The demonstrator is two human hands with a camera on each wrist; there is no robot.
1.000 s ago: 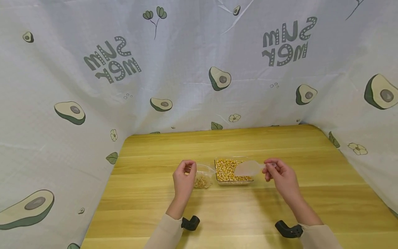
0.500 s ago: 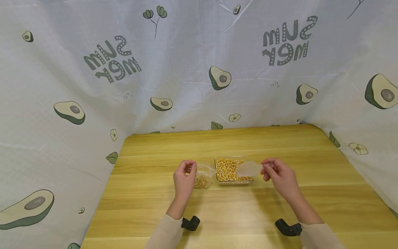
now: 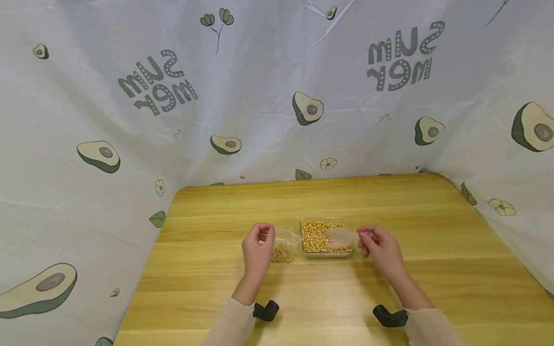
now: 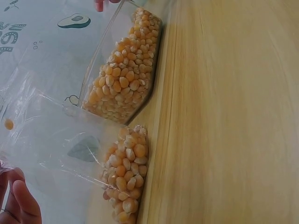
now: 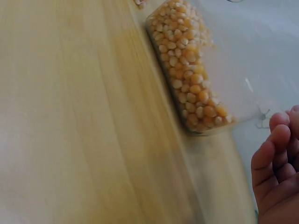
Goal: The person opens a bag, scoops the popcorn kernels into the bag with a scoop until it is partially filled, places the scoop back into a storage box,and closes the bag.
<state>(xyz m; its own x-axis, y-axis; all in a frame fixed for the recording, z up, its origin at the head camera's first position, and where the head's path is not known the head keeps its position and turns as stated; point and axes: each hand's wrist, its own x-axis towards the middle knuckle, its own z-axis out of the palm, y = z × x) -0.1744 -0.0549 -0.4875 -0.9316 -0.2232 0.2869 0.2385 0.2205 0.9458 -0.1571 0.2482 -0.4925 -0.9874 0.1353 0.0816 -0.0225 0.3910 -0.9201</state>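
My left hand (image 3: 258, 247) pinches the top edge of a clear plastic bag (image 4: 56, 140) between thumb and fingers. Corn kernels (image 4: 126, 172) fill the bag's bottom on the table, and one kernel clings higher up inside. Right of the bag stands a clear rectangular container (image 3: 327, 254) with yellow corn kernels (image 3: 313, 234). My right hand (image 3: 381, 247), just right of the container, pinches the handle of a translucent scoop (image 3: 339, 237). The scoop's blade dips into the corn at the container's right part. In the right wrist view the scoop (image 5: 226, 77) is faint against the pale cloth.
All of this is on a wooden table (image 3: 303, 298) with a light wood grain. A white cloth (image 3: 259, 86) printed with avocados hangs behind and at both sides. Black wrist mounts (image 3: 266, 311) sit at both sleeves.
My right hand has moved left, and the scoop has gone from above the container down into the corn. The left hand and the bag have stayed in place.
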